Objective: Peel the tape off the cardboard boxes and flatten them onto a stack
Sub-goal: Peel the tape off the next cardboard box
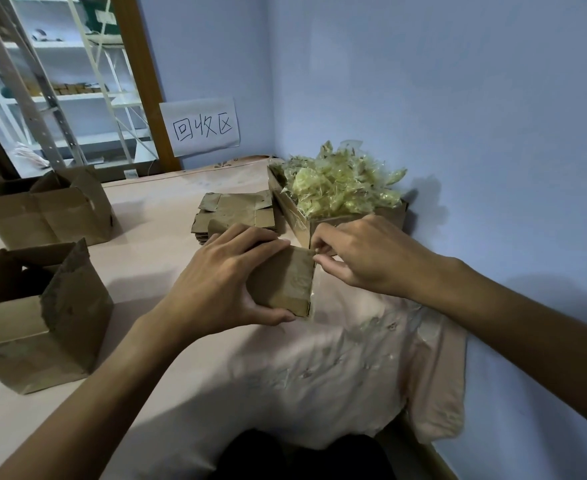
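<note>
A small brown cardboard box (pixel 285 282) sits above the table's middle, gripped from the left side by my left hand (pixel 222 282). My right hand (pixel 357 254) pinches a strip of clear tape (pixel 314 289) at the box's upper right corner; the strip hangs down along the box's right edge. Behind the box lies a stack of flattened cardboard boxes (pixel 236 209).
A cardboard box full of crumpled yellowish tape (pixel 340 185) stands at the back right by the blue wall. Two open cardboard boxes stand on the left, one near (pixel 39 320) and one farther back (pixel 46 206). A pink cloth (pixel 153 209) covers the table. A paper sign (pixel 200 126) hangs behind.
</note>
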